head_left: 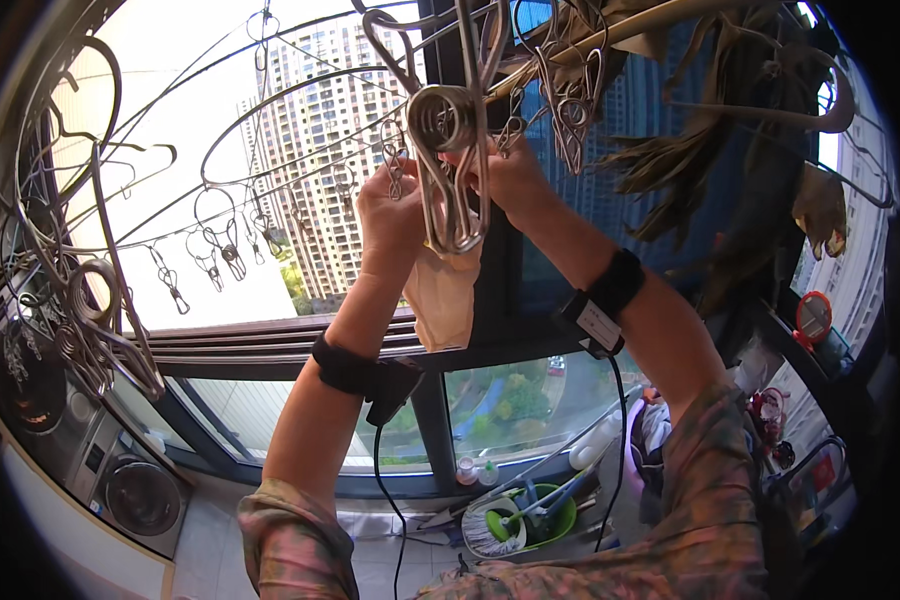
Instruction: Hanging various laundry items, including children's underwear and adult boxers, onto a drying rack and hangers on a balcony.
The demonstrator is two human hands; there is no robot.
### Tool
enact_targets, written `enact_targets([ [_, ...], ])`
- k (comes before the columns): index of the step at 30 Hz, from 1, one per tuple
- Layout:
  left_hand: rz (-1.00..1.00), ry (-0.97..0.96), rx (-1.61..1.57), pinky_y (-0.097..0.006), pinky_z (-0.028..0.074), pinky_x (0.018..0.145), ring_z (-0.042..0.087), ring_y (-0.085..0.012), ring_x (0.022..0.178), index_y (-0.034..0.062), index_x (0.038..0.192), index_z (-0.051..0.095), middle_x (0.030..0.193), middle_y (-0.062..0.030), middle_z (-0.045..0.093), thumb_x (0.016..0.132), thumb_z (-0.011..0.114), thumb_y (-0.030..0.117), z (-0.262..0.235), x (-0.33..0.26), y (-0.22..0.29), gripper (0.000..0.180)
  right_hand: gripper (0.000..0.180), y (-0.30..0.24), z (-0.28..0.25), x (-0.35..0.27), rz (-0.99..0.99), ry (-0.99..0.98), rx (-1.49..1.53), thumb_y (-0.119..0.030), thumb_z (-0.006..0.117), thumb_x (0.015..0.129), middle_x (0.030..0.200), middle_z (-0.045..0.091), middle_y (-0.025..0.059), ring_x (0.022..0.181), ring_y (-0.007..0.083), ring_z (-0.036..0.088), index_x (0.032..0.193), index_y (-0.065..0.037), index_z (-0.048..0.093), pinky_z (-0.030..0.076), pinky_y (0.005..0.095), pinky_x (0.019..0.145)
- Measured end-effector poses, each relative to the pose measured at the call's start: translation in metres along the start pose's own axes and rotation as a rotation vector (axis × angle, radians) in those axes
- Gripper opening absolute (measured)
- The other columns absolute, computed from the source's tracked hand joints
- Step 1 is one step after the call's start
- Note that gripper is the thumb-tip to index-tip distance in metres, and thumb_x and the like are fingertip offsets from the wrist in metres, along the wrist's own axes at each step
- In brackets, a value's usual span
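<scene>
Both my arms reach up to a metal hanging rack with clothes pegs. A small cream cloth (442, 305) hangs below and between my hands. My left hand (388, 215) is closed at the upper left of this cloth, its fingertips partly covered. My right hand (515, 182) is closed too, with thumb and fingers pinched together behind a large wire peg (450, 150); what they grip is hidden. That large peg hangs close in front and blocks the cloth's top edge. Smaller wire pegs hang by chain links beside each hand, one near my left fingers (394, 175).
More wire pegs (230, 255) and hangers (100, 290) dangle at the left. Dried brown leaves (670, 165) hang at the right. Below are a window ledge, a green mop bucket (555, 515) and a washing machine (142, 495). Black straps with cables circle both forearms.
</scene>
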State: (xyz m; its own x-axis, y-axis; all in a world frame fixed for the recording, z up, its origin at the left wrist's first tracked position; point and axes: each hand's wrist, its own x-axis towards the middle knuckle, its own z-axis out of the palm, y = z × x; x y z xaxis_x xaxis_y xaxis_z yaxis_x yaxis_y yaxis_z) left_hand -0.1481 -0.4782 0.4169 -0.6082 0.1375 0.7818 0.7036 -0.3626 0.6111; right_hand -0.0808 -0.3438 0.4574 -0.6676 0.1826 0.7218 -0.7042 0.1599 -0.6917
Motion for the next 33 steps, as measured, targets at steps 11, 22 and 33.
enact_targets([
  [11, 0.193, -0.093, 0.111, -0.023, 0.052, 0.06, 0.065, -0.0126, 0.069, -0.0019, 0.096, 0.059, 0.081, -0.01, 0.067, 0.088, 0.063, 0.011, -0.007, 0.0, -0.017, 0.016, 0.009, 0.01, -0.003, -0.003, -0.009, -0.029, 0.009, -0.008, 0.069, 0.085, 0.061, 0.062, 0.003, 0.052, 0.0066, 0.055, 0.083, 0.0, 0.071, 0.04, 0.0209, 0.046],
  [22, -0.27, -0.13, -0.417, -0.024, 0.056, 0.063, 0.067, -0.0152, 0.074, 0.0002, 0.099, 0.059, 0.086, -0.0102, 0.066, 0.088, 0.066, 0.011, 0.007, -0.01, 0.012, 0.017, 0.013, 0.005, -0.002, -0.011, -0.059, 0.026, 0.019, -0.012, 0.067, 0.086, 0.057, 0.057, -0.0006, 0.048, 0.0034, 0.046, 0.081, 0.0, 0.072, 0.036, 0.0203, 0.045],
  [33, -0.098, -0.006, -0.33, -0.018, 0.046, 0.048, 0.063, -0.0078, 0.064, -0.0001, 0.1, 0.06, 0.076, -0.0054, 0.065, 0.09, 0.065, 0.014, 0.018, -0.02, 0.005, 0.018, 0.014, 0.011, 0.007, -0.017, -0.197, 0.105, -0.235, -0.011, 0.065, 0.088, 0.059, 0.06, -0.0015, 0.052, 0.0029, 0.052, 0.084, 0.001, 0.072, 0.041, 0.0211, 0.046],
])
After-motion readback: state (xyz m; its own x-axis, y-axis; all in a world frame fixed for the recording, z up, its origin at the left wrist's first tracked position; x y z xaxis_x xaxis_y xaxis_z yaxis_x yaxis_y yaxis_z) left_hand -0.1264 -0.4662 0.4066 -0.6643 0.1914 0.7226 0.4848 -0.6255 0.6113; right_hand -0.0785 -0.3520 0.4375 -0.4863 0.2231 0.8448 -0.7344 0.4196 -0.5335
